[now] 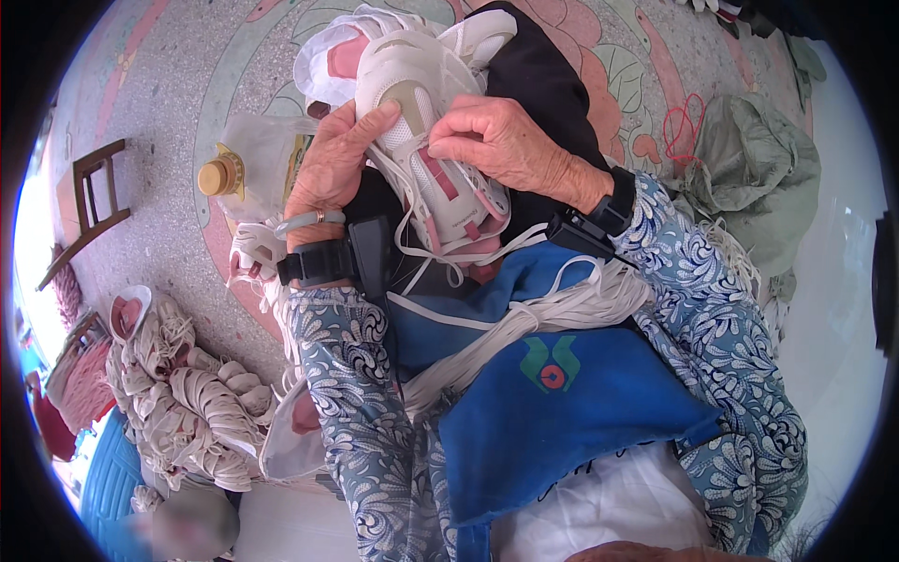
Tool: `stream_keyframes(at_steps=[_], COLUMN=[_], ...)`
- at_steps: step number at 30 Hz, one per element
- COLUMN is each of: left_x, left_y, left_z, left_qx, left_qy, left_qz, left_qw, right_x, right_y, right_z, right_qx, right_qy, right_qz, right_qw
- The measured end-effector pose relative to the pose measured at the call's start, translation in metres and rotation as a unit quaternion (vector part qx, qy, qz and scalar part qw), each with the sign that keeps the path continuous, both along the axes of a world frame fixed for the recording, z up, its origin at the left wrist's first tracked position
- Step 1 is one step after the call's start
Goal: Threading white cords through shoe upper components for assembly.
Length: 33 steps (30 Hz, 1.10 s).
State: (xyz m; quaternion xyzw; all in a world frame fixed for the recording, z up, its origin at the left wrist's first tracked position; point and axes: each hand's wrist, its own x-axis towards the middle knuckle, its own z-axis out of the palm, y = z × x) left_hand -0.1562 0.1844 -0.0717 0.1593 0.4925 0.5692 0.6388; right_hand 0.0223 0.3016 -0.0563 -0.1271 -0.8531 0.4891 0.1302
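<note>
A white and pink sneaker upper lies on my lap, its toe end pointing away from me. My left hand is closed on its left side, the thumb pressed on the beige toe part. Over the eyelets, my right hand is closed in a pinch on a white shoelace; its fingertips partly hide the lace. Loose lace loops hang at the heel end. A thick bundle of white laces lies across the blue apron on my lap. More white and pink uppers sit just beyond my hands.
On the speckled floor at left stand a clear plastic jug with a yellow cap and a small wooden stool. A heap of laced uppers is at lower left, beside a blue woven basket. A grey-green sack with red string lies at right.
</note>
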Motion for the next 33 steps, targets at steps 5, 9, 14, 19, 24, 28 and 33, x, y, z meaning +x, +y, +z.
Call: stream_keyframes(at_steps=[5,9,14,19,24,28,33], left_x=[0.000,0.001,0.001,0.014,0.037,0.062,0.062], left_y=[-0.003,0.000,0.004,0.004,-0.019,-0.025,-0.018], left_z=[-0.001,-0.001,-0.004,0.011,0.043,0.040,0.026], left_qx=[-0.006,-0.011,0.005,-0.130,-0.111,-0.053,0.050], left_qy=[0.008,0.008,-0.010,0.379,0.493,0.575,0.653], left_qz=[0.007,0.004,0.014,0.150,0.191,0.084,0.039], left_qw=[1.000,1.000,1.000,0.904,0.842,0.812,0.755], right_x=[0.002,-0.001,-0.011,-0.006,0.009,0.012,0.018], right_y=[-0.005,-0.010,-0.025,-0.016,-0.011,-0.012,-0.013], right_z=[0.008,0.010,0.009,0.004,0.010,0.009,0.010], right_qx=[-0.246,-0.229,-0.073,0.039,0.075,0.118,0.111], right_qy=[-0.117,-0.119,-0.022,0.010,-0.016,0.006,0.006], right_qz=[-0.035,-0.049,-0.098,-0.103,-0.117,-0.131,-0.141], right_qw=[0.962,0.965,0.992,0.994,0.990,0.984,0.984])
